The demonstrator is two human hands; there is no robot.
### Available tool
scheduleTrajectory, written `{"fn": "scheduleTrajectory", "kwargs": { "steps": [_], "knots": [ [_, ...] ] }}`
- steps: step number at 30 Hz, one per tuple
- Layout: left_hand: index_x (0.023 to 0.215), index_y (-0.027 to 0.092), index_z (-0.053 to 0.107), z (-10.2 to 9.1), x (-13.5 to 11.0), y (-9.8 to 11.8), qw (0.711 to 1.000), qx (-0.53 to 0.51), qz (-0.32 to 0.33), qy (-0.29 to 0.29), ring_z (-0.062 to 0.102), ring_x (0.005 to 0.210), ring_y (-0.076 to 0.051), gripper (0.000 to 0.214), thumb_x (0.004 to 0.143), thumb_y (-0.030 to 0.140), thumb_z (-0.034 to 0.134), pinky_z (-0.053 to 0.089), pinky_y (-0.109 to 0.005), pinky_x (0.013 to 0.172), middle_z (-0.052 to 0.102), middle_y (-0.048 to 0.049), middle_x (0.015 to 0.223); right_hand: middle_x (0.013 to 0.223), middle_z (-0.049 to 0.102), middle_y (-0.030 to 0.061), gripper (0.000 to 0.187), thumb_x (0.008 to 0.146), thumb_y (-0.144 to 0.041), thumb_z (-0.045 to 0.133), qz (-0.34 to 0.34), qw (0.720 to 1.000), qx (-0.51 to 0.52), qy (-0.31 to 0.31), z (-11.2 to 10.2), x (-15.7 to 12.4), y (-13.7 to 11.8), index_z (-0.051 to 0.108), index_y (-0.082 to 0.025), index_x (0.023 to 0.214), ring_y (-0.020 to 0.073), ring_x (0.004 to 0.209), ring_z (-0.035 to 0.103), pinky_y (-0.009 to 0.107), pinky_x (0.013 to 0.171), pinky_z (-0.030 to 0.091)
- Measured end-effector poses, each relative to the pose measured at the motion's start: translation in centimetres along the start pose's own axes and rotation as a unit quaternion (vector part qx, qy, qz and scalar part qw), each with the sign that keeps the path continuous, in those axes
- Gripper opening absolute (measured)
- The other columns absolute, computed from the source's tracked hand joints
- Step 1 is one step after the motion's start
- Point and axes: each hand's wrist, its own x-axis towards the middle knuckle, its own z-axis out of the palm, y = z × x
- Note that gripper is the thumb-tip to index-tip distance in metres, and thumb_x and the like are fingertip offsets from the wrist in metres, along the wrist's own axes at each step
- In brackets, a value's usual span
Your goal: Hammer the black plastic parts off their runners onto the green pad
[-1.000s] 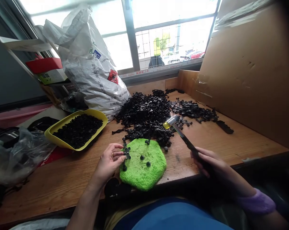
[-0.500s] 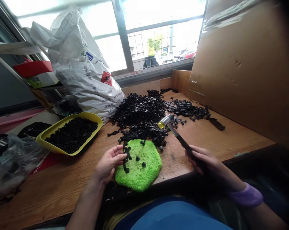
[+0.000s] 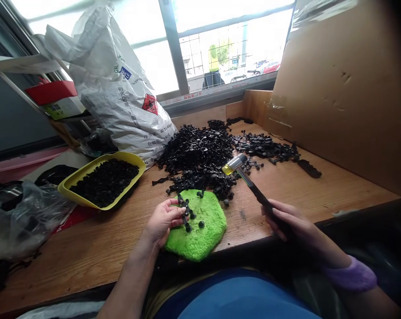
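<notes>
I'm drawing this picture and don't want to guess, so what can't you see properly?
All in the head view:
- The hammer's handle end: the right hand and dark shadow hide it.
- The black piece's exact shape: too small, and the left hand partly covers it.
- The yellow tub's bottom: small black parts cover it.
- The white sack's inside: its wall hides that.

Mat (image 3: 210, 241) before parts pile (image 3: 200, 148), tray (image 3: 67, 189) left, hammer (image 3: 253, 188) right
</notes>
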Motion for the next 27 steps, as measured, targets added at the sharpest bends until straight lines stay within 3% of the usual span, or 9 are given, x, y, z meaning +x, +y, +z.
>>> {"fn": "scheduleTrajectory", "kwargs": {
  "steps": [11,16,22,27],
  "knots": [
    [0.091,0.014,0.050,-0.1,0.2,-0.1,1.000,0.007,0.007,-0.002,0.063,0.060,-0.012,0.034,0.064,0.015,0.071,0.053,-0.024,0.057,0.064,-0.0023,0.072,0.061,0.046,-0.0009,0.025,0.089,-0.036,0.040,0.005,1.000,-0.027,-0.004,0.2,0.1,-0.2,0.054,-0.017,0.094,0.0100,0.046,0.042,0.021,0.038,0.032],
    [0.089,0.015,0.048,0.3,0.0,-0.1,1.000,0.016,0.013,-0.002,0.062,0.057,-0.011,0.033,0.064,0.014,0.070,0.053,-0.024,0.055,0.060,0.0022,0.063,0.058,0.045,-0.0020,0.028,0.091,-0.037,0.035,-0.010,0.993,-0.116,-0.009,0.5,-0.1,-1.0,0.054,-0.017,0.092,0.0104,0.043,0.041,0.023,0.039,0.031],
    [0.083,0.017,0.043,0.4,0.0,-0.3,0.999,0.046,0.021,-0.002,0.059,0.047,-0.011,0.033,0.063,0.020,0.070,0.045,-0.016,0.041,0.053,0.0069,0.056,0.065,0.049,-0.0005,0.024,0.094,-0.030,0.032,-0.105,0.943,-0.310,-0.051,2.7,0.0,-3.6,0.051,-0.020,0.084,0.0136,0.057,0.046,0.025,0.053,0.034],
    [0.082,0.018,0.042,0.3,0.2,-0.4,0.998,0.054,0.023,0.009,0.052,0.042,-0.006,0.032,0.062,0.019,0.068,0.042,-0.015,0.038,0.050,0.0080,0.056,0.064,0.054,0.0015,0.025,0.095,-0.031,0.028,-0.105,0.885,-0.450,-0.057,4.2,0.8,-4.0,0.049,-0.021,0.087,0.0160,0.055,0.049,0.026,0.052,0.034]
  ]
}}
